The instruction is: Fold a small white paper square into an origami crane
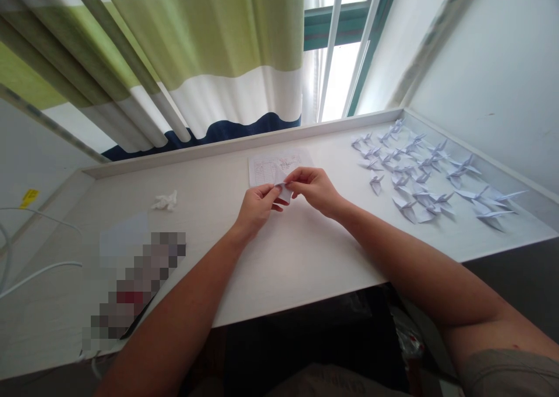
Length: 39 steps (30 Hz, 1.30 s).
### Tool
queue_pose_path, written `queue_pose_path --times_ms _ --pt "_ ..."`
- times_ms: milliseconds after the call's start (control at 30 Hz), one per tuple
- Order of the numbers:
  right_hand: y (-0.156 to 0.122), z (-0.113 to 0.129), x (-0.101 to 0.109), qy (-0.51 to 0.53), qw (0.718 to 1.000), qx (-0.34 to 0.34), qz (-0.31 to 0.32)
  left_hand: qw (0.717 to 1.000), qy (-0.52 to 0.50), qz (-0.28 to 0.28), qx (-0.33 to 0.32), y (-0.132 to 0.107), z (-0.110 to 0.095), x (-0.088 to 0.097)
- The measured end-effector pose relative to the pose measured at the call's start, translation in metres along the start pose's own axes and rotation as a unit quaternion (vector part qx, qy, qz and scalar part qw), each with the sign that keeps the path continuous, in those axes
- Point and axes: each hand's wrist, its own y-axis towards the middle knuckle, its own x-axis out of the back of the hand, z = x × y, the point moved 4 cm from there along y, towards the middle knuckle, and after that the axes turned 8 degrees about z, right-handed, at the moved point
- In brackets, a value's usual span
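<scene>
Between both hands, above the middle of the white desk, is a small piece of folded white paper [285,194]. My left hand [258,208] pinches its left side with thumb and fingers. On its upper right, the thumb and index finger of my right hand [315,190] grip it too. Part of the paper is hidden behind the fingers. Just beyond the hands lies a printed sheet [262,170] with a table on it. To the right, several folded white paper cranes [404,178] stand spread over the desk.
A crumpled tissue [165,201] lies on the left of the desk [279,269]. Nearer me is a blurred-out long object [140,280], with white cables [48,275] at the far left. A raised ledge [218,146] runs along the back, below a striped curtain [209,36].
</scene>
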Motion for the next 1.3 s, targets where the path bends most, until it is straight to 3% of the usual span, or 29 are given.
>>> queue_pose_path --times_ms 233,333,600,1300 --pt "0.000 0.003 0.001 -0.045 0.999 0.018 -0.003 0.999 -0.032 0.019 0.020 0.000 -0.002 0.001" --pt "0.000 0.005 0.001 -0.064 0.998 0.023 0.002 1.000 -0.013 0.019 0.000 -0.001 -0.005 0.001" --pt "-0.002 0.002 0.000 0.023 0.999 0.035 -0.018 0.997 0.036 -0.006 -0.075 -0.001 -0.008 0.005" --pt "-0.001 -0.001 -0.004 0.085 0.996 -0.029 0.020 0.997 0.036 0.009 -0.070 -0.001 -0.011 0.011"
